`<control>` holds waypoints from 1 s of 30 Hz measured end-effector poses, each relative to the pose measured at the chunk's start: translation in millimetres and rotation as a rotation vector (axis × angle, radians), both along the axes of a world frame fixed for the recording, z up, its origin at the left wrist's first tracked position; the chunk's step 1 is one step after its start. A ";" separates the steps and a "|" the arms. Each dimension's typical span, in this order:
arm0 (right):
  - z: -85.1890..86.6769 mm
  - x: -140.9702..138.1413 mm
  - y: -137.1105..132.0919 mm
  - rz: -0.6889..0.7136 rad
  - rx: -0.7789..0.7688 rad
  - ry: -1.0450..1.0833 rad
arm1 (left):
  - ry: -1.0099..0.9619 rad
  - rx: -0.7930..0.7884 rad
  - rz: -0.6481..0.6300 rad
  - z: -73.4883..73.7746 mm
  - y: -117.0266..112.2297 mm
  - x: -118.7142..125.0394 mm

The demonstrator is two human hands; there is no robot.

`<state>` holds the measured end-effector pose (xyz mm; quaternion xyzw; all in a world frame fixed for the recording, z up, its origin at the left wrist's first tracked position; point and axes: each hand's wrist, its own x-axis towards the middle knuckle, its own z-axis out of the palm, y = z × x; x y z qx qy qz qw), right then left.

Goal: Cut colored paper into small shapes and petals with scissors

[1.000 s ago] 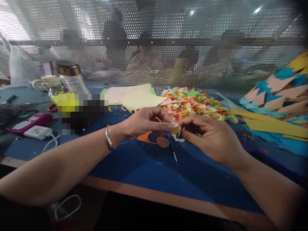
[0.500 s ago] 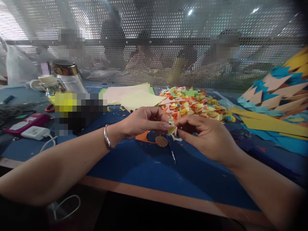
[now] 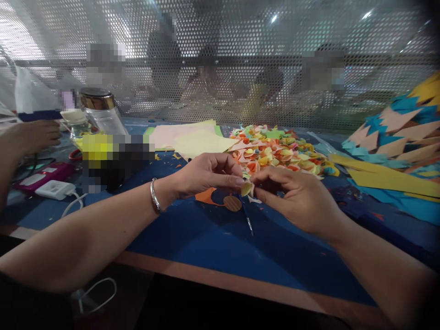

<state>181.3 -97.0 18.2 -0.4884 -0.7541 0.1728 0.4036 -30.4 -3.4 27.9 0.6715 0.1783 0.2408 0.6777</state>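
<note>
My left hand [image 3: 206, 174] and my right hand [image 3: 295, 197] meet over the blue table [image 3: 206, 243], both pinching one small pale yellow paper piece [image 3: 246, 188] between thumbs and fingertips. A silver bangle [image 3: 155, 197] circles my left wrist. Just beneath the hands lie a small brown disc [image 3: 233, 203], an orange paper scrap [image 3: 206, 196] and a thin pointed tool [image 3: 248, 222]. Behind the hands spreads a heap of small folded coloured paper pieces [image 3: 278, 151].
Pale yellow and pink sheets [image 3: 192, 137] lie at the back. Yellow and blue strips and zigzag cutouts [image 3: 392, 137] fill the right. A glass jar [image 3: 101, 112], a pink phone [image 3: 44, 174] and a white charger [image 3: 55, 189] stand left. Another person's hand [image 3: 29, 137] reaches in at far left.
Another person's hand has come into view at the far left. My own hands stay together on the yellow piece, with only slight finger movement.
</note>
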 end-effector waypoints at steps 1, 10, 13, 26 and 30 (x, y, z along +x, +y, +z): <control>0.0 -0.1 -0.1 -0.001 -0.002 -0.004 | 0.002 0.001 -0.005 -0.2 0.3 -0.3; -0.6 2.3 0.7 -0.001 0.007 -0.055 | -0.002 0.046 -0.003 2.3 -1.9 0.2; -1.0 2.6 0.4 0.006 0.018 -0.055 | 0.008 0.034 0.014 3.5 -3.1 0.5; -0.1 1.1 -0.4 0.009 0.028 -0.056 | 0.016 0.030 -0.033 5.8 0.3 -2.6; -1.0 0.3 -0.4 -0.002 0.027 -0.013 | -0.001 0.034 -0.026 5.9 -0.6 -2.0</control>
